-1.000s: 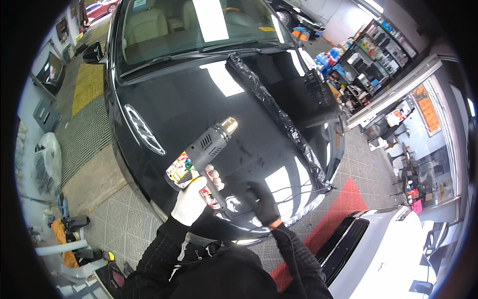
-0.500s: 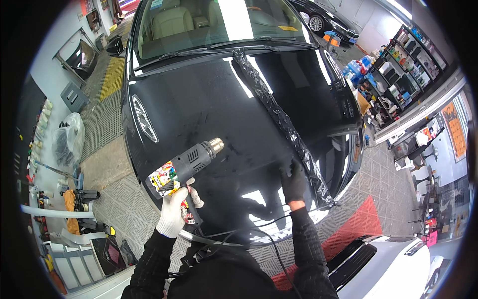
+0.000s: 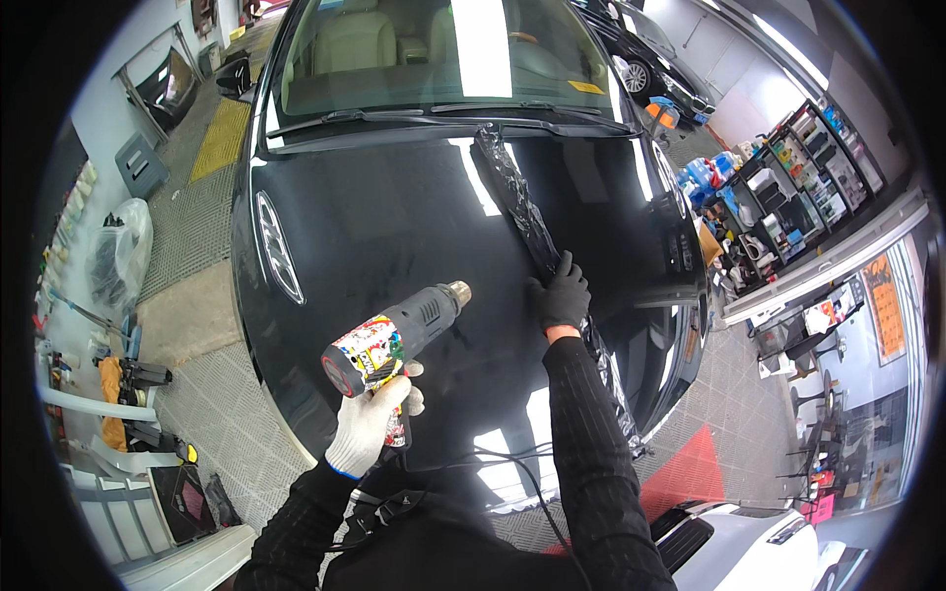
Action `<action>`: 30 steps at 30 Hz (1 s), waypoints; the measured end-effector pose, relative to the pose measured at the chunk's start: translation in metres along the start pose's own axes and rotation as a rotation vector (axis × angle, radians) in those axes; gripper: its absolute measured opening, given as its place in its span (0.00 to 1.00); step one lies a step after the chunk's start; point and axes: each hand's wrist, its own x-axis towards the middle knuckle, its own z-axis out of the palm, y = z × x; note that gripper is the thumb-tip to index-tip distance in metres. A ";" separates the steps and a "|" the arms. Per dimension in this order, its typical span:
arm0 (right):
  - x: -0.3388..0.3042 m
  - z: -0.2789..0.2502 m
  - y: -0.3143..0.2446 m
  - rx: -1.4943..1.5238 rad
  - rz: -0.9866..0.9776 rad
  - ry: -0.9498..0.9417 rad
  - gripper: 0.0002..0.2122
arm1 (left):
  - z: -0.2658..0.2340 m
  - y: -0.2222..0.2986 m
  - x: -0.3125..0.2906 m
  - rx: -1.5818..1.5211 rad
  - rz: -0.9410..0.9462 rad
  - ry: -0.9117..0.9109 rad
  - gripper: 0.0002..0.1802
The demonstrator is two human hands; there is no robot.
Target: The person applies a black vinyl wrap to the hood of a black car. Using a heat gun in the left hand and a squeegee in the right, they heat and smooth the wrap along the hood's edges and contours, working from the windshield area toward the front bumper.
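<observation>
The left hand [image 3: 363, 430] is gripping a heat gun [image 3: 399, 340]; the right hand [image 3: 565, 295], grip unclear, is newly touching black film [image 3: 520, 205], occupying both.

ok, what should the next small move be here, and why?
Probably swing the heat gun a little leftward: in the left hand, its nozzle points up-right in the picture, roughly toward the crinkled black strip where the right hand seems to rest. Whether it's hot doesn't show.

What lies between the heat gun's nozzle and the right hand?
Only bare black hood shows between the nozzle and right hand, in the head view.
</observation>
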 end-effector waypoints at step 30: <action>0.091 -0.008 -0.026 0.079 0.093 -0.191 0.29 | 0.008 -0.003 0.026 0.137 -0.069 0.020 0.07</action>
